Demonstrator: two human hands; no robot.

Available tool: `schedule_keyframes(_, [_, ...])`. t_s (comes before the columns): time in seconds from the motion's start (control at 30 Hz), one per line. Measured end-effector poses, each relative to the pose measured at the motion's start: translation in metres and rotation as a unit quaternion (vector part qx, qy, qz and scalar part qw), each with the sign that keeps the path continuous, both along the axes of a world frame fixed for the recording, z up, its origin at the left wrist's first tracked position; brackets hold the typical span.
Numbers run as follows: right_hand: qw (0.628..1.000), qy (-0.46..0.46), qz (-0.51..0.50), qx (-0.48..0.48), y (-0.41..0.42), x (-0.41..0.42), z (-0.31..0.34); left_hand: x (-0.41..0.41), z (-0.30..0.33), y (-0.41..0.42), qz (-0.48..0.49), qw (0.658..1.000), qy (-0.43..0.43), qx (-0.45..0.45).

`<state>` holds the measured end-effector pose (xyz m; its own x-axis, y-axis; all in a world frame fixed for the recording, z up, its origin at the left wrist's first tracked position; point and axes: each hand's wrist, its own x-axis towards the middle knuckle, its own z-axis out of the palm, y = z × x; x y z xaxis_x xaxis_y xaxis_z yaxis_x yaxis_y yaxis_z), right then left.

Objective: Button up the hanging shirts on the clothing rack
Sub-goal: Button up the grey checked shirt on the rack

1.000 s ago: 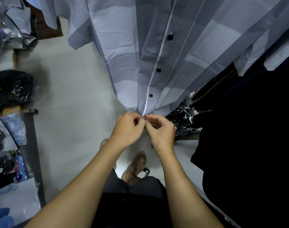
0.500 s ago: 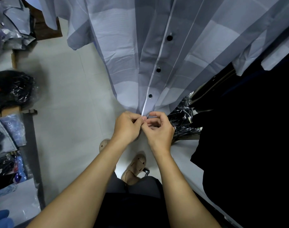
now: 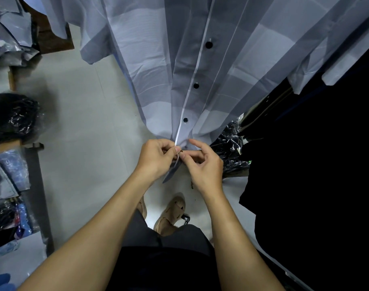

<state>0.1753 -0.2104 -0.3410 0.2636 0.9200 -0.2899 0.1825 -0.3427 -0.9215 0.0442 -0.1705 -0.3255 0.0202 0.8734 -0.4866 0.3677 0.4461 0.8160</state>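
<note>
A grey and white checked shirt [image 3: 210, 66] hangs in front of me, its placket running down the middle. Three dark buttons [image 3: 196, 85] on the placket are fastened. At the shirt's bottom hem, my left hand [image 3: 156, 157] pinches the left edge of the placket. My right hand [image 3: 202, 164] pinches the facing edge right beside it, with its index finger raised. A small dark button shows between the fingertips of both hands. A flap of the hem hangs below my left hand.
Black garments [image 3: 317, 164] hang close on the right. Bagged clothes [image 3: 9, 118] are stacked on shelving at the left, and shiny black bags [image 3: 231, 148] lie behind my right hand. Pale floor tiles [image 3: 82, 133] and my sandalled feet [image 3: 171, 213] are below.
Both hands stay at the hem. My right hand has opened its grip a little, lifting the index finger, and the lowest button now shows between the fingertips.
</note>
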Motion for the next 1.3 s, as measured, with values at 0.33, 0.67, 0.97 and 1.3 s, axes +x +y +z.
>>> schedule_keyframes(0.33, [0.849, 0.448, -0.216, -0.181, 0.010, -0.003, -0.009, -0.001, -0.009, 0.007, -0.008, 0.999, -0.051, -0.005])
schedule_keyframes(0.67, [0.987, -0.093, -0.070, 0.114, 0.118, 0.045, 0.139, 0.011, 0.116, 0.097, -0.022, 0.916, 0.093, 0.391])
schedule_keyframes(0.97, [0.839, -0.367, -0.090, 0.393, 0.178, 0.070, 0.335, 0.005, 0.297, 0.186, 0.050, 0.708, 0.262, 0.654])
schedule_keyframes(1.3, [0.924, -0.262, -0.042, 0.276, 0.185, 0.064, 0.350, -0.038, 0.319, 0.199, -0.086, 0.854, 0.226, 0.461])
